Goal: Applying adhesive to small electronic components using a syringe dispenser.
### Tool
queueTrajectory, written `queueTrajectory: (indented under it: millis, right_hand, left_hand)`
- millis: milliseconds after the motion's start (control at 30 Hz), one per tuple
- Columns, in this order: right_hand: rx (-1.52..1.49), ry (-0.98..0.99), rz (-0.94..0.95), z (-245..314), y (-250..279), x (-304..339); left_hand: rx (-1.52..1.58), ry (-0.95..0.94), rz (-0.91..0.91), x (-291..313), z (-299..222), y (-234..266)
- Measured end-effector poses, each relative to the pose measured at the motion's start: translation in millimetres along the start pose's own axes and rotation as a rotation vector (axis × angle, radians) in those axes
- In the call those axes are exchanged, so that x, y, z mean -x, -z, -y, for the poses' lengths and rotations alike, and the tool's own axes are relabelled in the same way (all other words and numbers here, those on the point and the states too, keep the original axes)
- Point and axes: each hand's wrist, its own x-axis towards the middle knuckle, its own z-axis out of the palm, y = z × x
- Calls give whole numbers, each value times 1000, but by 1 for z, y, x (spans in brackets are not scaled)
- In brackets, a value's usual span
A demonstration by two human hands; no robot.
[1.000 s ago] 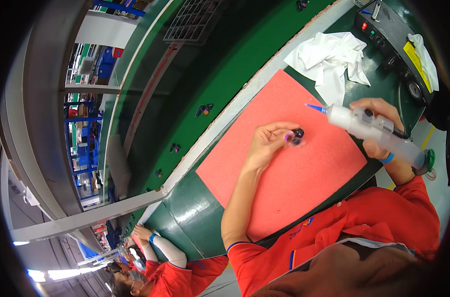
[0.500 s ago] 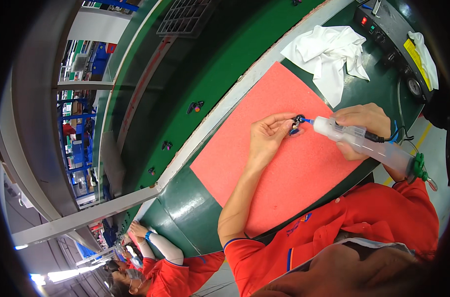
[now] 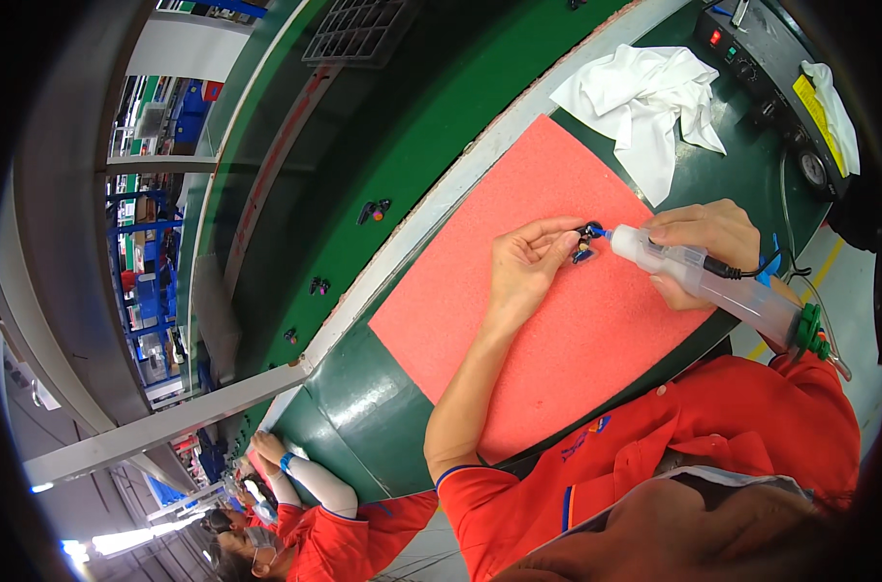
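Observation:
My left hand [image 3: 526, 270] pinches a small dark part [image 3: 586, 233] with black, blue and yellowish bits between thumb and fingertips, just above a pink foam mat [image 3: 460, 301]. In my right hand [image 3: 705, 241] is a translucent dispensing syringe [image 3: 751, 299], held nearly level with its tip toward the left. Its blue needle tip meets the small part, or comes very close to it. A green cap [image 3: 809, 330] with a thin clear tube closes the syringe's rear end, and a black cable runs along its side. My fingers partly hide the small part.
A crumpled white cloth [image 3: 644, 107] lies beyond the mat. At the far right stands a black control box [image 3: 766, 92] with knobs and a gauge. Past the pale ledge, a green conveyor belt [image 3: 450, 126] carries several small dark parts [image 3: 371, 211]. A co-worker [image 3: 310, 529] sits at lower left.
The small parts on the conveyor have shifted slightly toward the lower left. The syringe's rear end has swung slightly left; both hands keep their grip.

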Motion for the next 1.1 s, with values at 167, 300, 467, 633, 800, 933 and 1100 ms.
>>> queueTrajectory:
  millis: [167,300,467,633,800,933,1100]
  right_hand:
    - [7,-19,12,3,1,-1]
    - [5,-16,13,1,1,-2]
    - [11,5,15,2,5,-2]
    - [48,39,-170,-3,14,9]
    - [78,-68,-281,3,18,0]
    - [82,-127,-245,2,28,-1]
    - [18,-322,-338,-1,45,11]
  left_hand:
    - [-34,11,-10,1,-2,-2]
    - [-43,14,-23,0,-3,-1]
    - [-83,51,-68,-1,-8,-2]
    - [-196,-162,-240,-23,-24,12]
    - [-932,-550,-606,-82,-46,58]
    - [-1360,-721,-723,-101,-35,89]
    - [-1340,-928,-697,-109,-53,55]
